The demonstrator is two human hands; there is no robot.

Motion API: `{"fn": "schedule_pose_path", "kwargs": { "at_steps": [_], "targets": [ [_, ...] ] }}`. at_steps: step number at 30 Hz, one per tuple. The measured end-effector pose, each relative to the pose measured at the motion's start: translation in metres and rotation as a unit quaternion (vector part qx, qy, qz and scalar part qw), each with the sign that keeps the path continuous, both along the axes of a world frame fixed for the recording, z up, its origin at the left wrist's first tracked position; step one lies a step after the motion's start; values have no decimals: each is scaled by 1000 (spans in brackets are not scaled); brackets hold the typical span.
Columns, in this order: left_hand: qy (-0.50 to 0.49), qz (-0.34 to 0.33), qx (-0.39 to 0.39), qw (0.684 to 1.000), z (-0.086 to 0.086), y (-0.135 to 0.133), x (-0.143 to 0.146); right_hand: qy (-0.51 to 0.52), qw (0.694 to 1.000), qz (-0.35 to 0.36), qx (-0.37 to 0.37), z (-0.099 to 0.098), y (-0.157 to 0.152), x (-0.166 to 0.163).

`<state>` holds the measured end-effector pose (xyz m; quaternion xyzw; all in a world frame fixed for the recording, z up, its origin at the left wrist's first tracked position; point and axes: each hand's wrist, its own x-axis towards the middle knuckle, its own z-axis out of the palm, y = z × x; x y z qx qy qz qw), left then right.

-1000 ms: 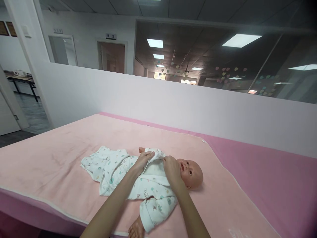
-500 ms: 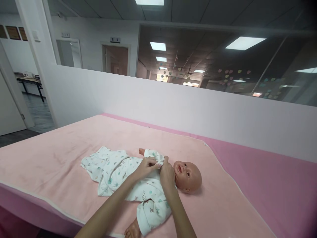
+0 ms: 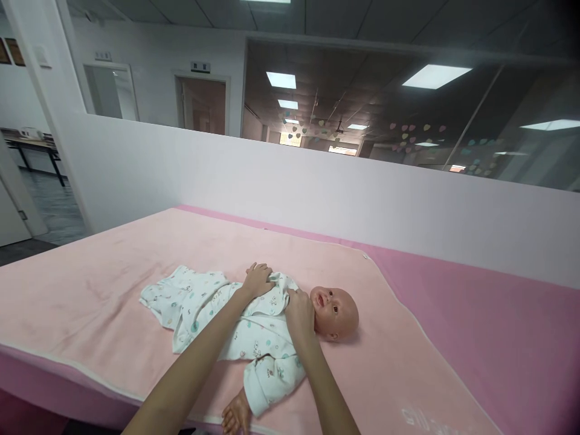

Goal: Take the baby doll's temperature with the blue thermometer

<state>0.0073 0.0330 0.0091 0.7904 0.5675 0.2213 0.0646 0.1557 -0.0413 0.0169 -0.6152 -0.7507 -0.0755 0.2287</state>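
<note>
A baby doll (image 3: pixel 336 311) lies on its back on a pale pink blanket (image 3: pixel 113 290), head to the right. It wears a white romper (image 3: pixel 212 308) with small coloured prints. My left hand (image 3: pixel 257 280) rests on the far side of the doll's chest, fingers curled over the romper fabric. My right hand (image 3: pixel 299 313) is closed on the romper's edge at the doll's neck, just left of the chin. The doll's near arm in its sleeve (image 3: pixel 267 380) points toward me, its bare hand (image 3: pixel 235 417) at the blanket's front edge.
The blanket covers a darker pink mattress (image 3: pixel 498 326) that runs off to the right. A low white partition wall (image 3: pixel 317 187) stands behind the bed, with dark glass above it. A doorway and a table show at the far left.
Both hands have pulled the open flap across the doll's chest; the romper now lies closed. My left hand moved to the far side of the chest, and my right hand stayed at the neck.
</note>
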Motion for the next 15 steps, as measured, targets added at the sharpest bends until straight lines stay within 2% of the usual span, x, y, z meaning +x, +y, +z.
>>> {"fn": "schedule_pose_path", "kwargs": {
  "at_steps": [5, 9, 12, 15],
  "targets": [
    [12, -9, -21, 1000, 6, -16, -7, 25, 996, 38, 73, -11, -30, 22],
    [-7, -19, -28, 999, 6, -28, -13, 67, 971, 88, 209, -21, -52, 43],
    [-43, -33, -22, 998, 4, -34, -15, 114, 950, 96, 274, -8, -53, 59],
    [-52, -30, -24, 998, 4, -36, -16, 201, 948, 54, 241, 17, -32, 81]
  ]
}}
